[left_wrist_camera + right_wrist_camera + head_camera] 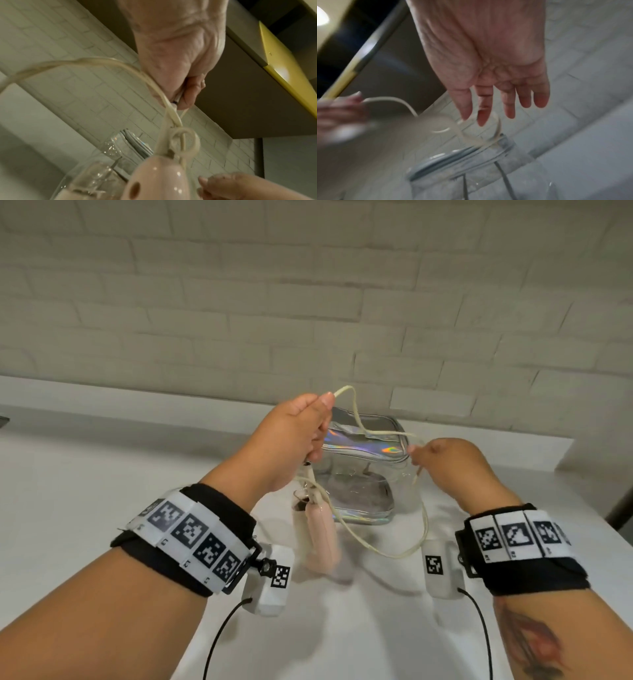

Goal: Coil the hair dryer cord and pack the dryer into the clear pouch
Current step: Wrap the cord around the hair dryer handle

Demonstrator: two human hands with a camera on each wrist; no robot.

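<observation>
Bare countertop (85,474) fills the frame's left and lower centre. At centre, the clear pouch (363,474) stands behind the hanging hair dryer (320,529), with cord (383,542) loops draped between, seemingly brushing the pouch's top.

White counter (102,491) by tiled wall — clear pouch (363,474) upright on it, mid-back.

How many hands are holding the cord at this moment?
1. The left hand grips the cord above the hair dryer. The right hand, near the clear pouch, has straight fingers and grips nothing.
</observation>
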